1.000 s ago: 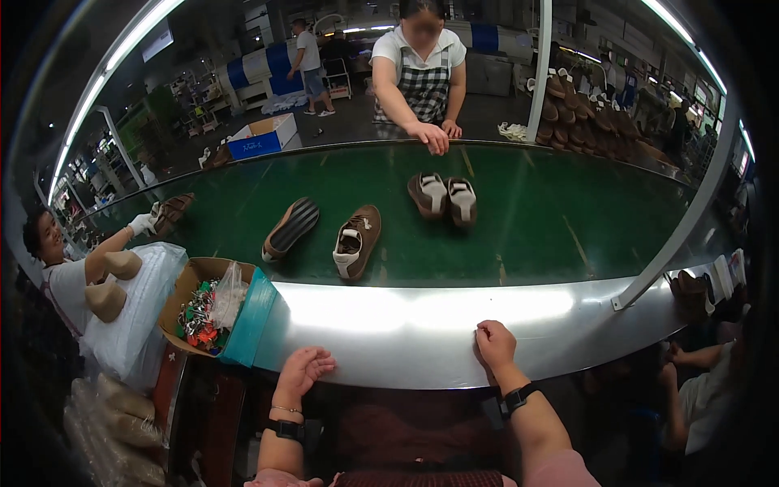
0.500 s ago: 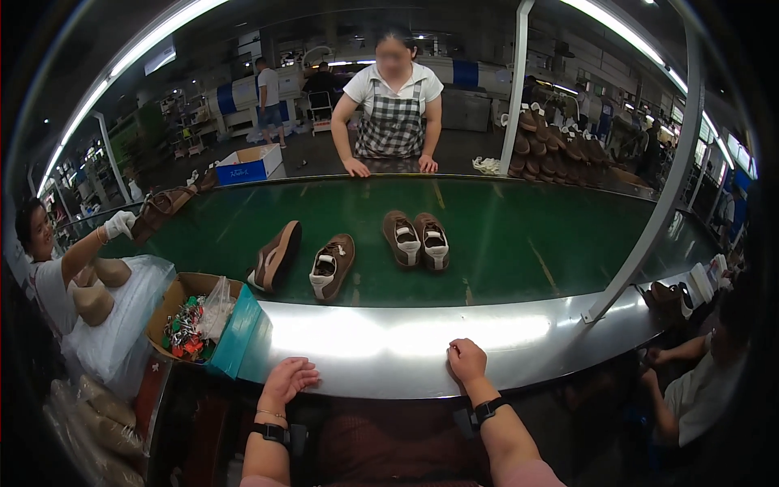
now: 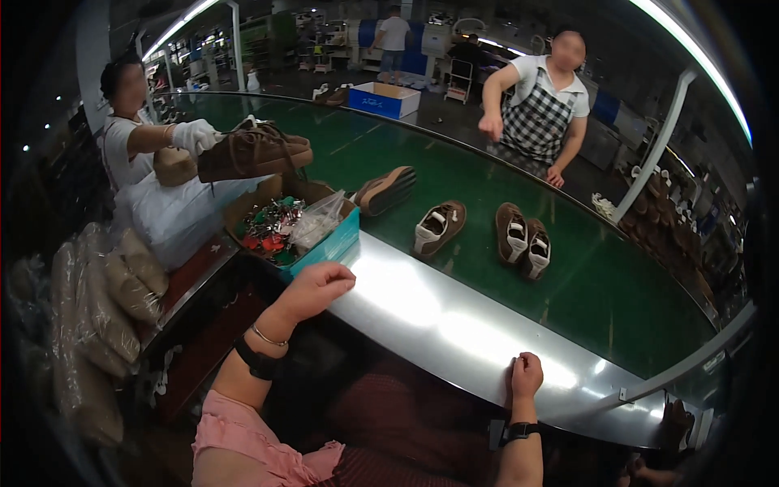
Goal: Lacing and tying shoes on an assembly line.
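Note:
My left hand [image 3: 318, 290] hovers over the metal ledge beside a teal-sided box [image 3: 334, 243]. Its fingers curl loosely, with a gap to the thumb and nothing visible between them. On the same ledge, further right, my right hand [image 3: 527, 374] rests in a closed fist, with no object showing. Beyond the ledge, on the green belt, a brown shoe lies on its side [image 3: 386, 192]. A brown shoe with a pale heel [image 3: 439, 229] stands near it, and a similar pair [image 3: 522, 241] stands further right. A co-worker's gloved hand [image 3: 195, 136] holds brown lace-up shoes [image 3: 253, 156] above the box.
The box holds small metal and coloured pieces [image 3: 272, 231] and a clear plastic bag [image 3: 318, 221]. Plastic-wrapped beige forms [image 3: 97, 312] are at left. Across the belt stands a person in a checked apron [image 3: 540, 118]. A blue-and-white carton [image 3: 384, 100] sits behind. A metal post [image 3: 656, 146] rises at right.
The view has swung left. My left hand has moved toward the box and curled its fingers; my right fist stays on the ledge. The gloved co-worker has brought the brown shoes closer.

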A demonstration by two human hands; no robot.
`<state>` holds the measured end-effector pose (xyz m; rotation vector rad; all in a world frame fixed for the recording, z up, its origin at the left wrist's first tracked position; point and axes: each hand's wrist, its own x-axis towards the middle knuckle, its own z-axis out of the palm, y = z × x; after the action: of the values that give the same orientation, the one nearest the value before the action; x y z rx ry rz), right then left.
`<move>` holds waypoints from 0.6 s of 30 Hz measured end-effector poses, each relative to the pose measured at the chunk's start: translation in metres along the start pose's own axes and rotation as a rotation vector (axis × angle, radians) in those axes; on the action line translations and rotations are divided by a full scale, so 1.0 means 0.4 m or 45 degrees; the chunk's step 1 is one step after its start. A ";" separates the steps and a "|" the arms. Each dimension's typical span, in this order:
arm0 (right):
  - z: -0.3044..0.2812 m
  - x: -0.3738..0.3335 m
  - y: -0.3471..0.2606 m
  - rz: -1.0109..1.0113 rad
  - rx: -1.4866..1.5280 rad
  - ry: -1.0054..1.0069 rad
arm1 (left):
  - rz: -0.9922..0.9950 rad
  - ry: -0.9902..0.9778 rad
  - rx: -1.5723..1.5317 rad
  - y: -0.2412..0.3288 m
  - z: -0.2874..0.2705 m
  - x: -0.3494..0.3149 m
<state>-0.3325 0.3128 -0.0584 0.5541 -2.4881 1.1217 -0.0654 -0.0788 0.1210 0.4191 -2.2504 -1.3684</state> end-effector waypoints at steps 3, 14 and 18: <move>0.004 -0.009 0.015 0.002 0.002 -0.041 | 0.227 0.628 0.209 0.038 -0.175 0.008; -0.016 -0.021 0.001 -0.107 -0.169 -0.022 | 0.358 1.083 1.357 -0.098 -0.594 0.076; -0.009 -0.031 -0.031 -0.103 -0.215 -0.025 | -0.019 0.809 1.687 -0.171 -0.612 0.100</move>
<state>-0.3153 0.3105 -0.0542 0.6134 -2.5219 0.8707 0.0337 -0.3121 0.1653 1.0679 -2.2134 0.4434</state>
